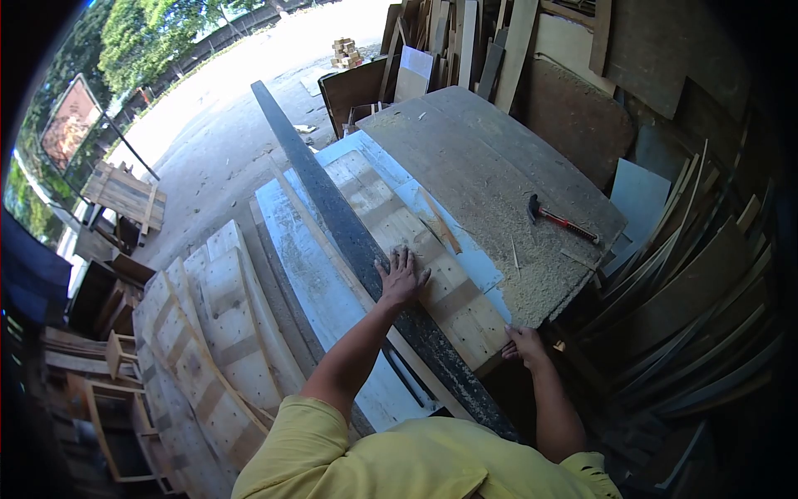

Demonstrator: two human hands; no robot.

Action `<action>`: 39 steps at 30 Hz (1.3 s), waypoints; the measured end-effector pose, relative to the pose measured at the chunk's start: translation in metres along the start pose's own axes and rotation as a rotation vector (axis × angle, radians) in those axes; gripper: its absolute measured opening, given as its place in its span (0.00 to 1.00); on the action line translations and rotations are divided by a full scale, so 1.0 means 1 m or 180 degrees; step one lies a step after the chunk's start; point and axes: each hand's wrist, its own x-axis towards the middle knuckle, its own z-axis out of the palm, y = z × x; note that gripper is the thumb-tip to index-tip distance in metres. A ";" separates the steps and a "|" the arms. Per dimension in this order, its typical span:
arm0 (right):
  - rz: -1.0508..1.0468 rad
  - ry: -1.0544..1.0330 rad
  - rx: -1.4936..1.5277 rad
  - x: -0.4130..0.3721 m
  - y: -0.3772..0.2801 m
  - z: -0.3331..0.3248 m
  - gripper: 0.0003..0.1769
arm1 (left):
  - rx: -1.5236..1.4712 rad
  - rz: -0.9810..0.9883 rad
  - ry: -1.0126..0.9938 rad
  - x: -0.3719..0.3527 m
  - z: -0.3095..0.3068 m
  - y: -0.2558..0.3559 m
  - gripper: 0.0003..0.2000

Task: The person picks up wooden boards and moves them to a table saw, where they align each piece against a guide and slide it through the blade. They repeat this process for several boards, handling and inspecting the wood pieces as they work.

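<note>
My left hand (401, 279) lies flat with its fingers spread, over the near part of a pale wooden panel (445, 287) and beside the long dark beam (332, 212). The panel is made of joined boards with dark nail marks and rests on a light blue-white surface (291, 229). At the panel's near right corner, my right hand (524, 345) is closed on the edge, with the fingers partly hidden. A thin curved wood strip (440, 220) lies along the panel's right side.
A red-handled hammer (561, 220) and a heap of sawdust (532, 283) lie on the brown tabletop (490, 154). Several nailed wooden panels (216, 308) are stacked at the left. Boards (706, 308) lean along the right wall. A pallet-like wooden stand (125, 195) is outside.
</note>
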 end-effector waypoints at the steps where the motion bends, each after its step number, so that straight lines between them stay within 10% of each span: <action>1: -0.0010 -0.0004 -0.0003 -0.001 0.000 0.000 0.20 | -0.0029 -0.0034 -0.0001 -0.001 -0.001 0.000 0.39; 11: -0.0332 -0.0098 -0.0562 -0.021 -0.031 -0.007 0.21 | -0.0186 -0.0055 0.0169 -0.008 -0.013 0.007 0.38; 17: -0.0599 -0.0189 -0.0523 -0.069 -0.084 0.006 0.19 | -0.1459 -0.0374 0.1843 -0.004 -0.014 0.006 0.38; 20: -0.0748 -0.0322 -0.0410 -0.103 -0.103 0.022 0.18 | -0.2928 -0.1726 0.2631 0.021 -0.025 -0.015 0.35; 22: -0.0828 -0.0372 -0.0376 -0.120 -0.106 0.035 0.17 | -0.6906 -0.0928 0.0107 0.037 -0.024 -0.054 0.29; 32: -0.0821 -0.0725 -0.0026 -0.160 -0.041 0.072 0.18 | -0.5730 -0.0130 0.0859 -0.020 -0.128 -0.018 0.18; 39: -0.1164 -0.1098 0.0281 -0.170 -0.052 0.065 0.36 | -0.6734 0.1080 0.0579 -0.058 -0.160 0.043 0.27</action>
